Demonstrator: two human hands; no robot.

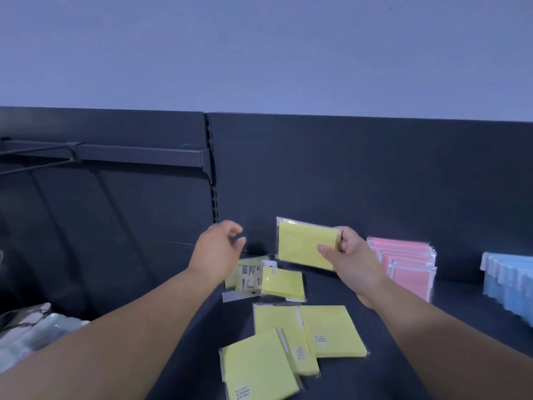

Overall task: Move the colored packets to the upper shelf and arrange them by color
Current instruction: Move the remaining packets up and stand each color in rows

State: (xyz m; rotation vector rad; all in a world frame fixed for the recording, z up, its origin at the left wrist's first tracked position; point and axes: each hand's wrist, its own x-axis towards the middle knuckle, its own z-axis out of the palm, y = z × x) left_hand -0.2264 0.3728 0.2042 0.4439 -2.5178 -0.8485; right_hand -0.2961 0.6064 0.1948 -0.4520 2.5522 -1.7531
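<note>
Three packet colours on a dark slate shelf (pixel 458 295).
Pale yellow packets (pixel 331 330), clear-wrapped with white labels, toward the front edge; pink packets (pixel 403 264) further right; light blue packets (pixel 507 281) at the right edge.

Small printed labels on yellow packets (pixel 331 330), illegible.

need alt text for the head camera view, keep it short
A person's right hand holds a yellow packet above a dark shelf, while the left hand hovers beside it, holding nothing. Other yellow packets lie loose on the shelf below; rows of pink packets and blue packets stand to the right.
</note>
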